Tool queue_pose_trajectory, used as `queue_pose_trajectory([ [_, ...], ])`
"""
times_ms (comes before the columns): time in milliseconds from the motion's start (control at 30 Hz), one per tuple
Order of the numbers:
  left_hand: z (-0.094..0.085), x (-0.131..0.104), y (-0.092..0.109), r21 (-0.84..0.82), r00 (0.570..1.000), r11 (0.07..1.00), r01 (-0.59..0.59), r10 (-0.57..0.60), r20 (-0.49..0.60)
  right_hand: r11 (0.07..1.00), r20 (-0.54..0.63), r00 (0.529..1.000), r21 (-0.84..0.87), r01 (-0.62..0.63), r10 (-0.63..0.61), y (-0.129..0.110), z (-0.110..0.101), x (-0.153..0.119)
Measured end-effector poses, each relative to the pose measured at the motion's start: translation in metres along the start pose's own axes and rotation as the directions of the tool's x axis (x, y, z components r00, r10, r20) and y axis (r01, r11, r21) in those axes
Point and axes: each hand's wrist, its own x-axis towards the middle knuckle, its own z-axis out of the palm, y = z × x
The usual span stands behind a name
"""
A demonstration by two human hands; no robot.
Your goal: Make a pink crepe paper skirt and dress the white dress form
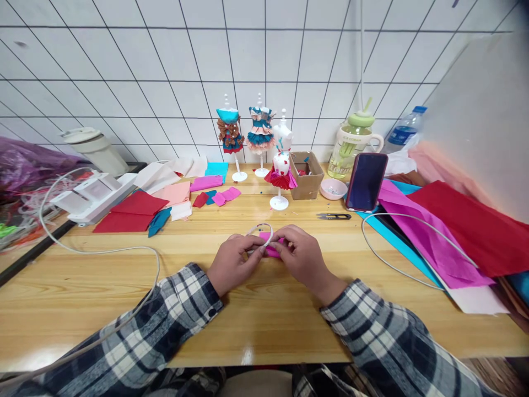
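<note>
Near the middle of the table, my left hand (pixel 233 259) has its thumb and fingers pinched on a looped white cord (pixel 271 232). The loop arches up above the fingertips. Opposite it, my right hand (pixel 305 256) pinches a small piece of bright pink fabric (pixel 273 251), close to the cord's end. Both sets of fingertips almost meet, and they hide part of the fabric and cord. Just beyond stands a small white dress form (pixel 282 162) with a red and pink skirt. Small thread snips (pixel 334 216) lie right of it.
Two dressed forms (pixel 228 129) stand behind, beside a cardboard box (pixel 308 184) and a pink bowl (pixel 333 189). A phone (pixel 367 182) leans upright. Fabric sheets (pixel 438 237) cover the right side; scraps (pixel 132 211) and a power strip (pixel 97 198) with a cable (pixel 103 251) are left.
</note>
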Motion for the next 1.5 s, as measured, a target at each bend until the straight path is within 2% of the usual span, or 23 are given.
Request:
queue_pose_trajectory([
  [100, -0.002, 0.001, 0.004, -0.124, 0.997, 0.99, 0.071, -0.071, 0.002, 0.997, 0.067, 0.996, -0.054, 0.057, -0.053, -0.003, 0.004, -0.002],
  [200, -0.003, 0.001, 0.006, -0.236, 0.995, 0.967, 0.095, -0.094, 0.013, 0.993, 0.072, 0.993, -0.068, 0.097, -0.092, -0.007, 0.006, -0.003],
  [300, -0.006, 0.002, -0.002, -0.294, 0.988, 0.948, 0.125, -0.146, -0.049, 0.995, 0.01, 0.996, 0.045, 0.092, -0.093, -0.009, 0.002, -0.003],
  [367, -0.012, 0.006, -0.016, -0.308, 0.976, 0.939, 0.155, -0.194, -0.099, 0.987, -0.056, 0.998, 0.154, 0.037, -0.029, -0.006, -0.004, -0.002],
  [433, -0.022, 0.013, -0.036, -0.174, 0.977, 0.976, 0.133, -0.159, -0.145, 0.972, -0.089, 0.993, 0.228, -0.055, 0.077, -0.002, -0.01, 0.001],
  [500, -0.032, 0.02, -0.059, 0.126, 0.981, 0.986, 0.111, -0.089, -0.17, 0.954, -0.068, 0.982, 0.258, -0.151, 0.174, 0.005, -0.014, 0.003],
  [567, -0.039, 0.026, -0.081, 0.318, 0.988, 0.938, 0.137, -0.105, -0.118, 0.921, 0.003, 0.965, 0.298, -0.25, 0.261, 0.011, -0.015, 0.005],
  [633, -0.042, 0.03, -0.093, 0.411, 0.986, 0.896, 0.168, -0.149, -0.077, 0.862, 0.107, 0.937, 0.369, -0.348, 0.333, 0.015, -0.012, 0.007],
  [667, -0.042, 0.03, -0.094, 0.426, 0.984, 0.887, 0.177, -0.151, -0.094, 0.836, 0.146, 0.924, 0.394, -0.381, 0.352, 0.016, -0.01, 0.007],
  [767, -0.035, 0.027, -0.074, 0.351, 0.979, 0.927, 0.134, -0.068, -0.193, 0.833, 0.181, 0.921, 0.393, -0.389, 0.345, 0.016, -0.005, 0.006],
  [800, -0.03, 0.024, -0.062, 0.279, 0.984, 0.956, 0.09, -0.042, -0.173, 0.844, 0.181, 0.926, 0.382, -0.376, 0.33, 0.014, -0.004, 0.005],
  [900, -0.014, 0.015, -0.024, 0.095, 0.999, 0.995, 0.011, -0.013, 0.029, 0.874, 0.216, 0.932, 0.335, -0.352, 0.292, 0.01, -0.001, 0.004],
  [1000, 0.0, 0.006, -0.003, 0.068, 0.997, 0.998, -0.001, -0.004, 0.083, 0.9, 0.245, 0.93, 0.276, -0.337, 0.273, 0.007, 0.003, 0.002],
  [1167, 0.006, 0.002, -0.002, 0.102, 0.995, 0.99, -0.098, 0.095, 0.036, 0.923, 0.241, 0.937, 0.23, -0.308, 0.253, 0.005, 0.007, 0.001],
  [1267, 0.004, 0.003, -0.004, 0.022, 0.978, 0.978, -0.208, 0.208, 0.019, 0.909, 0.238, 0.931, 0.249, -0.333, 0.275, 0.007, 0.005, 0.001],
  [1333, 0.004, 0.003, -0.004, -0.042, 0.971, 0.97, -0.239, 0.239, -0.013, 0.896, 0.177, 0.931, 0.264, -0.357, 0.319, 0.01, 0.0, 0.002],
  [1433, 0.006, 0.002, -0.004, -0.104, 0.989, 0.984, -0.142, 0.137, -0.054, 0.934, 0.003, 0.951, 0.188, -0.304, 0.309, 0.013, -0.009, 0.004],
  [1500, 0.008, 0.001, -0.005, -0.165, 0.998, 0.985, -0.056, 0.052, -0.031, 0.983, -0.063, 0.983, 0.074, -0.168, 0.173, 0.012, -0.013, 0.003],
])
